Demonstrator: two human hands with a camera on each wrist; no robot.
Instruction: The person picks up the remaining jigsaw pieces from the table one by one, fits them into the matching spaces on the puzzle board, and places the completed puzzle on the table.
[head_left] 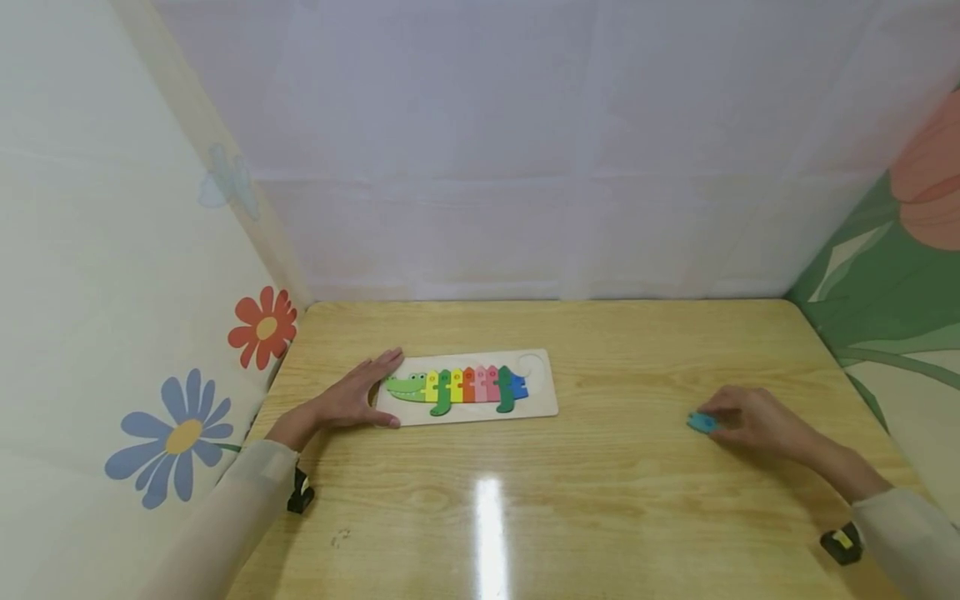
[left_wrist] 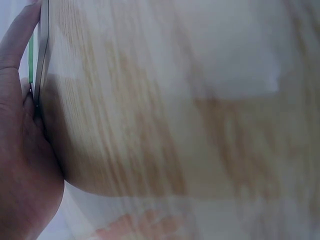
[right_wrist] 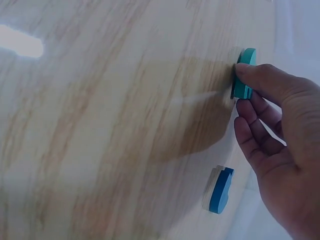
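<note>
A wooden crocodile puzzle board [head_left: 545, 392] lies flat on the table, carrying colourful pieces from the green head to a blue piece near the tail, where a curled outline shows bare wood. My left hand [head_left: 352, 393] holds the board's left end, thumb along the near edge and fingers at the far corner. In the left wrist view, the thumb runs along the board's side. To the right, my right hand [head_left: 757, 421] pinches a teal puzzle piece [right_wrist: 245, 75] between thumb and fingers, low over the table. A blue puzzle piece [right_wrist: 222, 191] lies under that hand in the right wrist view.
The wooden table [head_left: 600, 492] ends against a pale cloth at the back. Flower-printed cloths stand at the left and right sides. A bright light reflection [head_left: 490, 533] crosses the near part of the tabletop.
</note>
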